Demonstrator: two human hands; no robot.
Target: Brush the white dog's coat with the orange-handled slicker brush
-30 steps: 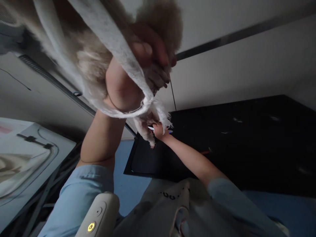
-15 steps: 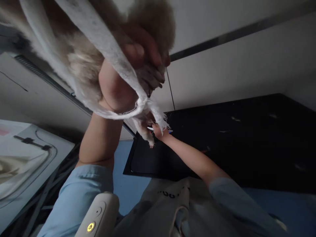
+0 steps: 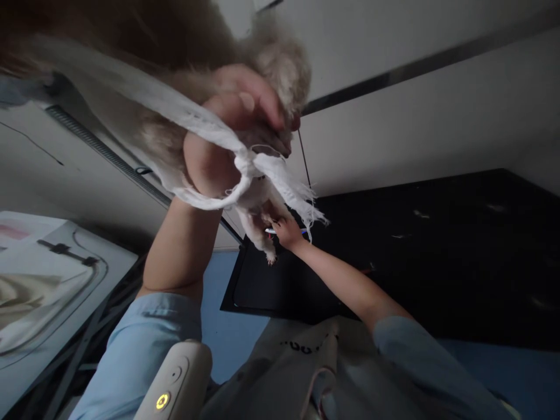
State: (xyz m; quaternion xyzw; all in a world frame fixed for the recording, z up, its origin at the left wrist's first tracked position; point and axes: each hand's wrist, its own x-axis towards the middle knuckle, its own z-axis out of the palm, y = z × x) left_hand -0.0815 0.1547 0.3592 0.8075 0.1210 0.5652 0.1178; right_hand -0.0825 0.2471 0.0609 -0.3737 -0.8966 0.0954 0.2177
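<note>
A dog [image 3: 153, 137] with fluffy beige fur is held up at the upper left. My left hand [image 3: 223, 128] is closed around it near its front end; which part it grips I cannot tell for sure. A white cloth strip [image 3: 184, 111], knotted with frayed ends, loops in front of my left wrist and the dog. Below the knot hangs a leg [image 3: 262, 245] with a clawed paw. Beside that leg, my right hand [image 3: 289, 233] is closed around a slim white tool [image 3: 271, 231] with a blue part showing behind; its kind is unclear.
A black tabletop [image 3: 415, 262] with scattered bits of fluff lies below and to the right. White wall panels [image 3: 415, 128] stand behind it. At the left are a white cabinet [image 3: 56, 251] and a dark metal frame. A pale device [image 3: 175, 379] with a yellow light is at the bottom.
The dog's upper body and the cloth strip have shifted, and the strip's frayed ends swing to the right. My right hand has moved slightly right, with the slim tool still in it.
</note>
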